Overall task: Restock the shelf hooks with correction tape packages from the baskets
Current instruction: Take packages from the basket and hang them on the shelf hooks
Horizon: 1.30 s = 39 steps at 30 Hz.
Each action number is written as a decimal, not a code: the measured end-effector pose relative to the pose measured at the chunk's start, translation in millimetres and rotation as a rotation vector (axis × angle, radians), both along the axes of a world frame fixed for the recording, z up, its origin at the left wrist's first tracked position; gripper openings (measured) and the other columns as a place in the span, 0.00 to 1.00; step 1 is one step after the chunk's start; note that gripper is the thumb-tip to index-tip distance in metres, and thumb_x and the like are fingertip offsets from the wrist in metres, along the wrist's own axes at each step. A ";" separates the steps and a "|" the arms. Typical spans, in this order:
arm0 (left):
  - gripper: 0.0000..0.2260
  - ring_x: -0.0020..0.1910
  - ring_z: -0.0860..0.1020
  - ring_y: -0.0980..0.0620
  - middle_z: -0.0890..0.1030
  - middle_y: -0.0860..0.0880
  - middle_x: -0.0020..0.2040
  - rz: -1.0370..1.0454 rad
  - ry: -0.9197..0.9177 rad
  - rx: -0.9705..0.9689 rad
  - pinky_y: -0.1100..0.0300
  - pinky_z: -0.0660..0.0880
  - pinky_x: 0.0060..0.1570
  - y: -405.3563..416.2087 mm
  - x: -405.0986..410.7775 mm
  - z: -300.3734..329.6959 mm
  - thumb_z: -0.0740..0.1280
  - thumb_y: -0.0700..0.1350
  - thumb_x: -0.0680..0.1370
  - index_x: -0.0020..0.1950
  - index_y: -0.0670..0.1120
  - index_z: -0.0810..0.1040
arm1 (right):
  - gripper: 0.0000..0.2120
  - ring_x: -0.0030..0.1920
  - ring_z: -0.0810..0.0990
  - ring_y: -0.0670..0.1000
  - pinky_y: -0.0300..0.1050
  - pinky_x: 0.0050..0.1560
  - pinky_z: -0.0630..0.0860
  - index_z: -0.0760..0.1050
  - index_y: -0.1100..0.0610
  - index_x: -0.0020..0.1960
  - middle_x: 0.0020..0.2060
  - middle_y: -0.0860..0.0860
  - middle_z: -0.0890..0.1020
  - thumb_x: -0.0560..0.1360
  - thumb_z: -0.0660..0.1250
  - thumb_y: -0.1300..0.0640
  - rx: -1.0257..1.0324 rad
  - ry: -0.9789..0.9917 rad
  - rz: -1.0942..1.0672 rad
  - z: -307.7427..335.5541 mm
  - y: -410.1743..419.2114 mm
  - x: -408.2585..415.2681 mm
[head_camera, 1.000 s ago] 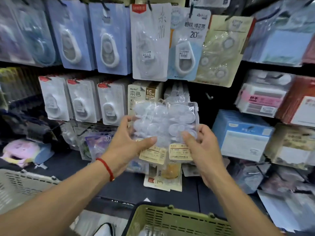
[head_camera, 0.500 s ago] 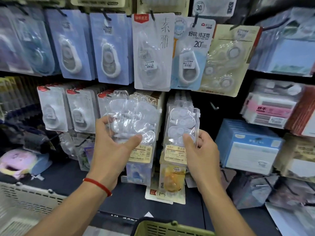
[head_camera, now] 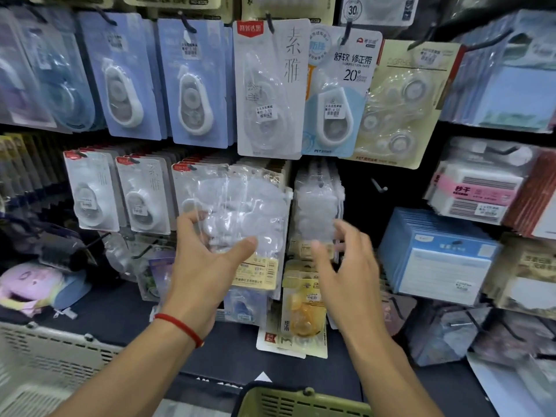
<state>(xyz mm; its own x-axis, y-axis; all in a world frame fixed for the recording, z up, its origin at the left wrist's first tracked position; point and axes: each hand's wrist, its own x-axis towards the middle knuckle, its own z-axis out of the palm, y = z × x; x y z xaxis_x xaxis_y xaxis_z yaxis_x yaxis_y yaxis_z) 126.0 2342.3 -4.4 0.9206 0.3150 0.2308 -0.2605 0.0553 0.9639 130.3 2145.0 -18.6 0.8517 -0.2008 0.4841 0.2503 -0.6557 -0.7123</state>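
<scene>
A person's left hand grips a fanned sheaf of clear blister packs of correction tape, thumb across the front and fingers curled behind, held up against the middle row of shelf hooks; how many packs are in the sheaf cannot be counted. A red cord circles that wrist. The right hand, blurred, has its fingers spread and loosely bent just below a hung stack of the same clear packs; whether it touches them cannot be told. One bare hook juts out just right of that stack. Above, two blue carded dispensers hang side by side, beside a white card lettered "素雅" and a blue-and-white card reading "舒软 修正带", "CORRECTION TAPE" and "20". In the middle row, three white packs with red corner tabs hang left of the sheaf. Two baskets show below: one grey at lower left, one green at bottom centre. A pink-labelled box at right reads "秒干".
</scene>
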 end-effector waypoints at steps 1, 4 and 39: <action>0.32 0.59 0.84 0.46 0.83 0.49 0.62 -0.030 0.017 -0.012 0.39 0.81 0.60 -3.7 -0.1 -2.2 0.84 0.45 0.65 0.59 0.64 0.70 | 0.20 0.59 0.78 0.42 0.40 0.61 0.76 0.74 0.46 0.70 0.61 0.43 0.80 0.81 0.68 0.41 0.116 0.017 0.092 -0.8 4.9 -1.9; 0.33 0.53 0.87 0.46 0.87 0.51 0.54 -0.114 0.058 -0.035 0.38 0.83 0.56 -17.0 -3.4 -7.1 0.85 0.41 0.66 0.62 0.59 0.72 | 0.10 0.48 0.84 0.41 0.35 0.47 0.79 0.81 0.45 0.55 0.47 0.43 0.86 0.78 0.73 0.42 0.405 0.109 0.331 -6.5 18.6 -3.2; 0.27 0.68 0.78 0.44 0.78 0.48 0.69 0.100 -0.025 0.093 0.39 0.75 0.69 -2.4 6.4 -10.7 0.80 0.50 0.74 0.63 0.63 0.67 | 0.18 0.64 0.71 0.50 0.46 0.63 0.72 0.74 0.55 0.70 0.65 0.50 0.73 0.81 0.70 0.56 -0.233 -0.216 -0.100 -29.0 -3.8 15.8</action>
